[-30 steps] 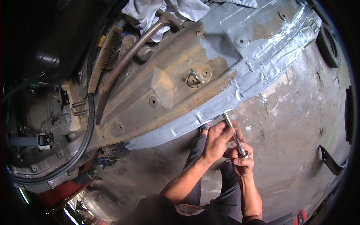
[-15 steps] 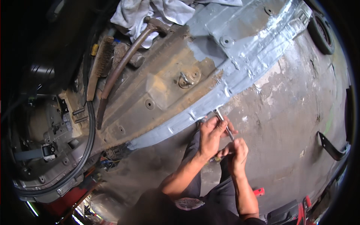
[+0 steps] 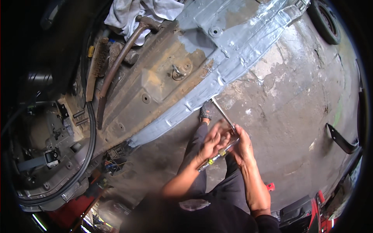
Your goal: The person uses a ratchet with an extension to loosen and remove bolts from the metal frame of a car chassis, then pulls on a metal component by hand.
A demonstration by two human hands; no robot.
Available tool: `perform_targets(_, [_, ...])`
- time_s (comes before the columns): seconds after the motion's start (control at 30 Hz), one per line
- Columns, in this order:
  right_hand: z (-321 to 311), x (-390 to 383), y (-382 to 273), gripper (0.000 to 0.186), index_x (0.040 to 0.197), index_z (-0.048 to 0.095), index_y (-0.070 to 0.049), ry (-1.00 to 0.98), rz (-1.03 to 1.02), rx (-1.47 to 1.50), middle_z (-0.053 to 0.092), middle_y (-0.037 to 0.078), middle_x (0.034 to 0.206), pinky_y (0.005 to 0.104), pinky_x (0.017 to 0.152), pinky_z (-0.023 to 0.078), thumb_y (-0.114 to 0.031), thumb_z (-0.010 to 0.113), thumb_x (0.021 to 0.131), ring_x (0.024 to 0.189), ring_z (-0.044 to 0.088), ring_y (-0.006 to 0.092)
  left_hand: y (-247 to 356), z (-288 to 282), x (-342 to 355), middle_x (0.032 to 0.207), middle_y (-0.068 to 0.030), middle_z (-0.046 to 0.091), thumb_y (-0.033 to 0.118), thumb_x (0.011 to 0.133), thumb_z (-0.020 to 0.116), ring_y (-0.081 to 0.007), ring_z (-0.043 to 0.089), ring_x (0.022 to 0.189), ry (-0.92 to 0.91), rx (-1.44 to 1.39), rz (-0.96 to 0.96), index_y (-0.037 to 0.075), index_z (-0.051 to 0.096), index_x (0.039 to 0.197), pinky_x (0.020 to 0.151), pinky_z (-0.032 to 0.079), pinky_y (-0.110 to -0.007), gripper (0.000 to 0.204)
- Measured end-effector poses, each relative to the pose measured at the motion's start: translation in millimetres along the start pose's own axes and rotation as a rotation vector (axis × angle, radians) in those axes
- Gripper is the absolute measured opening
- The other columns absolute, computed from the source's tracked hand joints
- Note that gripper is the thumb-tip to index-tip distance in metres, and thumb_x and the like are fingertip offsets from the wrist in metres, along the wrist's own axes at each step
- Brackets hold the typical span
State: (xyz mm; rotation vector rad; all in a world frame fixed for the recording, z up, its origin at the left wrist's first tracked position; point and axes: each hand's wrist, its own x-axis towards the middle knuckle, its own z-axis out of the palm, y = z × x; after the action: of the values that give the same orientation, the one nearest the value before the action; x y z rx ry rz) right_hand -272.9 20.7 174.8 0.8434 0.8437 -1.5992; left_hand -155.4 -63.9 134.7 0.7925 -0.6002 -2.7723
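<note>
Layout about the right hand's (image 3: 243, 145) grip on the socket wrench (image 3: 223, 112): the left hand (image 3: 215, 140) lies just left; the shaft runs forward-left to the near edge of the sheet-metal panel (image 3: 163, 93), which bears a ring (image 3: 178, 72). Farther forward-left lie a hammer (image 3: 120, 64), a wire brush (image 3: 97, 70) left of it, and a cloth (image 3: 128, 15) beyond. Rightward on the floor (image 3: 287, 128): a bent bracket (image 3: 344, 141); far forward-right, a wheel (image 3: 319, 21).
</note>
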Motion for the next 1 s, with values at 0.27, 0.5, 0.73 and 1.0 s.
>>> perform_targets(0.27, [-9.4, 11.3, -10.9, 0.028, 0.097, 0.069, 0.001, -0.057, -0.662, -1.265, 0.067, 0.008, 0.074, 0.0298, 0.061, 0.050, -0.025, 0.060, 0.100, 0.065, 0.063, 0.0147, 5.8, 32.3, -10.8, 0.153, -0.0140, 0.038, 0.028, 0.098, 0.060, -0.0308, 0.034, 0.143, 0.126, -0.675, -0.011, 0.018, 0.035, 0.153, 0.120, 0.024, -0.052, 0.061])
perform_targets(0.5, [-22.1, 27.1, -26.5, 0.025, 0.096, 0.069, 0.002, -0.242, -0.144, -0.639, 0.066, 0.004, 0.076, 0.0249, 0.061, 0.046, -0.023, 0.068, 0.092, 0.067, 0.061, 0.0110, 14.3, 95.6, -3.8, 0.128, -0.0082, 0.054, 0.020, 0.106, 0.048, -0.0124, 0.051, 0.116, 0.444, -0.004, 0.086, -0.002, 0.035, 0.149, 0.101, 0.039, -0.028, 0.050])
perform_targets(0.73, [-3.3, 21.8, -18.2, 0.015, 0.098, 0.059, -0.003, -0.121, -0.310, -0.553, 0.066, 0.005, 0.080, 0.0267, 0.067, 0.049, -0.014, 0.068, 0.090, 0.072, 0.062, 0.0108, -16.3, 51.9, 43.1, 0.095, -0.0035, 0.062, 0.036, 0.110, 0.041, -0.0104, 0.059, 0.087, 0.461, 0.163, 0.164, -0.005, 0.063, 0.115, 0.077, 0.049, -0.023, 0.047])
perform_targets(1.0, [-8.1, -45.0, -8.0, 0.032, 0.102, 0.063, -0.001, -0.068, -1.408, -1.468, 0.061, 0.020, 0.103, 0.0509, 0.083, 0.048, -0.019, 0.073, 0.078, 0.095, 0.061, 0.0367, -9.4, 55.5, 45.5, 0.085, -0.0067, 0.059, 0.038, 0.108, 0.044, -0.0189, 0.063, 0.078, 0.450, -0.149, 0.069, 0.005, 0.054, 0.102, 0.080, 0.054, -0.035, 0.036])
